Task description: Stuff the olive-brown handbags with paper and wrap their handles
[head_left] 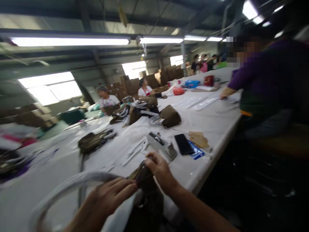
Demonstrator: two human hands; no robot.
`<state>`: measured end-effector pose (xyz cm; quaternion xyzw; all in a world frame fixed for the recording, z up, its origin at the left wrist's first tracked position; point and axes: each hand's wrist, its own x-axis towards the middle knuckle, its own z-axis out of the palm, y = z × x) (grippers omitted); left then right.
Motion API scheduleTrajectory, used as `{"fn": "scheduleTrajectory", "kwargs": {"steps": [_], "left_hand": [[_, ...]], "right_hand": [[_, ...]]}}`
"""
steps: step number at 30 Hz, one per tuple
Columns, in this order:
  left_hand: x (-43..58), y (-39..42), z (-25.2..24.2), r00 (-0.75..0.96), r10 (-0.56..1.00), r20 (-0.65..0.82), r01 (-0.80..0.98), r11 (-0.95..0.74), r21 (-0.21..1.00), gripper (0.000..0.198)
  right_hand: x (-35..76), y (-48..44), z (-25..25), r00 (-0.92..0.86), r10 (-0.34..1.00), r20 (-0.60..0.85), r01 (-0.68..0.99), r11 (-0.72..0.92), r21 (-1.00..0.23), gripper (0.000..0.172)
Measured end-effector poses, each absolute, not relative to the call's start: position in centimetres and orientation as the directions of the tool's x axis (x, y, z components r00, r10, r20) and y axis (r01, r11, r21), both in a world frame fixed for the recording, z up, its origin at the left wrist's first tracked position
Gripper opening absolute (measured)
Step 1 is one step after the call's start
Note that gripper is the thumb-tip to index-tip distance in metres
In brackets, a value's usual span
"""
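A dark olive handbag (151,196) is at the table's near edge, its handle (79,178) wrapped in pale covering and arching out to the left. My right hand (159,167) pinches the bag's far top edge between thumb and fingers. Across the top opening from it, my left hand (113,193) lies on the bag with fingers closed together against its edge. The view is blurred, and the fingertips of the left hand are partly hidden. Just beyond my right hand sits a grey tape dispenser (161,146).
A black phone (183,144) lies on a blue packet (196,150) beside brown paper pieces (199,139). Several olive bags (145,111) are piled farther up the white table (207,122). A person in purple (267,74) works at the right side; others sit across.
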<state>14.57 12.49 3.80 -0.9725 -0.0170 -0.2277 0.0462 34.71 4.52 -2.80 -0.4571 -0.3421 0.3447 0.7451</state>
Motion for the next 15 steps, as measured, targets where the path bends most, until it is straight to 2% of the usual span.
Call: {"fn": "scheduleTrajectory", "kwargs": {"steps": [3,5,7,10,13,15], "left_hand": [[12.1,10.1,6.0,0.92,0.239,0.311,0.227,-0.971,0.076,0.029],[9.5,8.9,6.8,0.911,0.315,0.266,0.286,-0.948,0.141,0.024],[6.2,7.5,7.2,0.909,0.344,0.237,0.32,-0.938,0.133,0.024],[1.6,5.6,6.9,0.87,0.404,0.282,0.38,-0.915,0.137,0.028],[-1.4,5.1,5.5,0.816,0.46,0.35,0.436,-0.887,0.15,0.028],[-2.4,5.4,4.3,0.771,0.496,0.399,0.49,-0.863,0.125,0.027]], "right_hand": [[35.9,5.5,-3.3,0.504,0.856,0.117,-0.317,0.309,-0.897,0.035],[37.0,6.5,-3.6,0.523,0.85,0.066,-0.378,0.3,-0.876,0.038],[38.2,7.4,-3.7,0.555,0.832,0.014,-0.412,0.29,-0.864,0.039],[39.5,8.2,-3.7,0.606,0.795,-0.027,-0.413,0.286,-0.865,0.035],[39.4,8.5,-3.8,0.577,0.817,0.009,-0.367,0.27,-0.89,0.026],[38.9,8.5,-4.0,0.555,0.827,0.087,-0.275,0.282,-0.919,0.023]]}}
